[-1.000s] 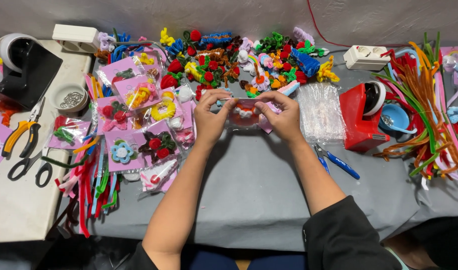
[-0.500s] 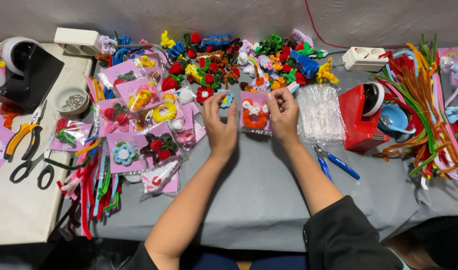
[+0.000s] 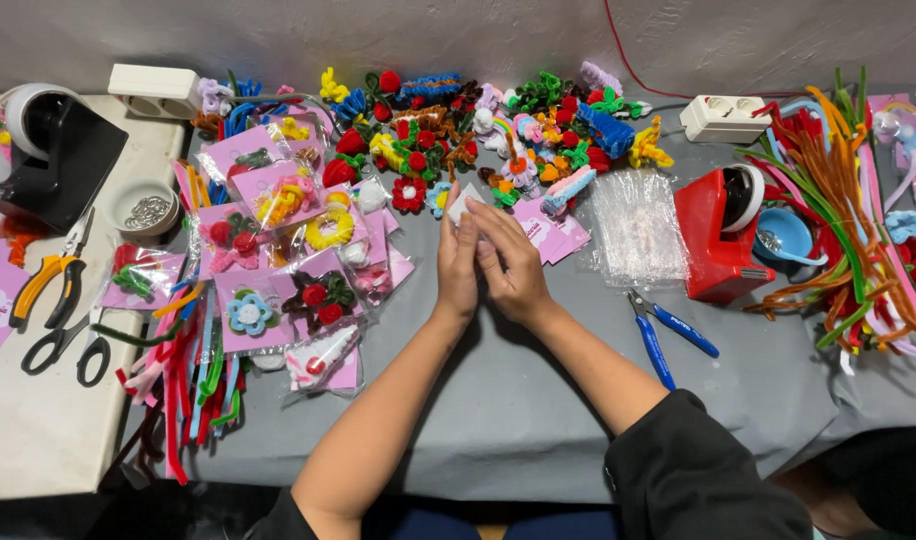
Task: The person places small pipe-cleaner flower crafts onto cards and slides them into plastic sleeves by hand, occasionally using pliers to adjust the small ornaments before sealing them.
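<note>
My left hand [image 3: 456, 268] and my right hand [image 3: 519, 268] are pressed close together over the grey cloth [image 3: 498, 400] at the middle of the table. Between their fingertips they pinch a small packet [image 3: 465, 205]; only a pale corner of it shows, and the rest is hidden by my fingers. Just right of my hands lie pink backing cards [image 3: 556, 236] and a stack of clear plastic bags [image 3: 638, 226]. To the left are several bagged pipe-cleaner flowers on pink cards [image 3: 278, 270].
A heap of colourful pipe-cleaner flowers [image 3: 478, 125] fills the back. A red tape dispenser [image 3: 716, 240], blue pliers [image 3: 668, 335] and loose pipe cleaners [image 3: 838, 220] lie right. A black tape dispenser [image 3: 53, 160], orange pliers [image 3: 43, 290], scissors [image 3: 68, 345] and a bowl of rings [image 3: 148, 210] lie left.
My hands held the packet spread between them, its pink card and orange-red piece showing. They have drawn together and come nearer to me, and the packet is now mostly covered.
</note>
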